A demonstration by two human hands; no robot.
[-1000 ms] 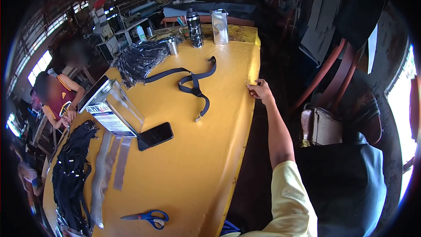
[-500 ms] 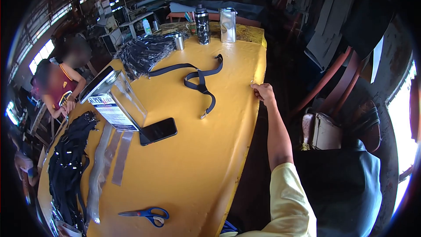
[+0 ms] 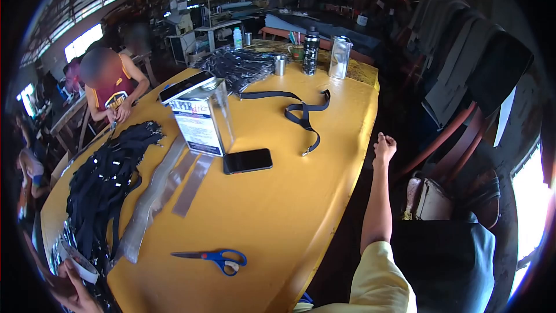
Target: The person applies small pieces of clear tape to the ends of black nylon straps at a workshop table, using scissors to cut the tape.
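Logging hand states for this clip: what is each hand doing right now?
Left hand: at the strip bundle's white band; grip cannot be told.
Right hand: loosely curled beyond the yellow table edge, holding nothing visible.

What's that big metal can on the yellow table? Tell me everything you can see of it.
The metal can is a tall rectangular tin with shiny silver sides and a dark, flat top. A white printed label with red lettering covers its front face. It stands upright on the yellow table, with a black phone beside its base and clear plastic strips lying in front. No hand touches it.
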